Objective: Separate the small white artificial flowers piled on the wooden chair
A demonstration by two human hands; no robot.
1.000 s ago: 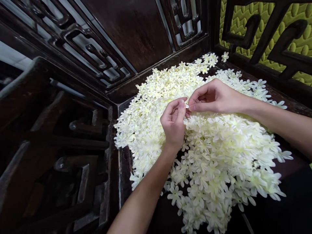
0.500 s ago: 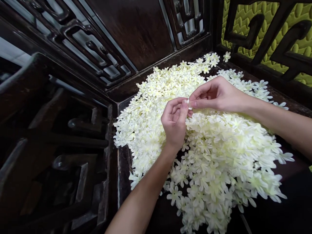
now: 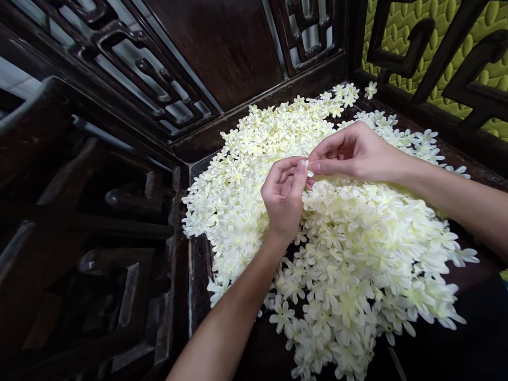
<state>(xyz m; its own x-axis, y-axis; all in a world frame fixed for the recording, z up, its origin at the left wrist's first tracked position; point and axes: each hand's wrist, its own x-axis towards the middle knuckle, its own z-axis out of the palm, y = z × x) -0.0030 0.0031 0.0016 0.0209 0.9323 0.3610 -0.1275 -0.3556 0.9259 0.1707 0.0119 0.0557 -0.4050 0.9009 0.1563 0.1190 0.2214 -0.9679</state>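
Note:
Between my two hands is a small white flower (image 3: pixel 309 171), mostly covered by fingertips. My left hand (image 3: pixel 284 193) pinches it between thumb and index finger, the other fingers curled loosely. From the right, my right hand (image 3: pixel 353 151) meets it with thumb and forefinger pressed together at the flower's edge. Both hands hover over a wide heap of loose white flowers (image 3: pixel 349 238) with pale yellow centres. More blossoms (image 3: pixel 273 129) spread behind the hands toward the back of the seat.
The heap lies on a dark wooden seat (image 3: pixel 200 280). A carved wooden backrest (image 3: pixel 222 47) rises behind it, and an openwork armrest (image 3: pixel 130 227) stands at the left. Beyond the lattice at the right is a green quilted cloth (image 3: pixel 436 79). One stray flower (image 3: pixel 370 90) lies near the back corner.
Slightly more of the small flower shows between the fingertips. Both hands keep nearly the same pinch, and the view has shifted a little.

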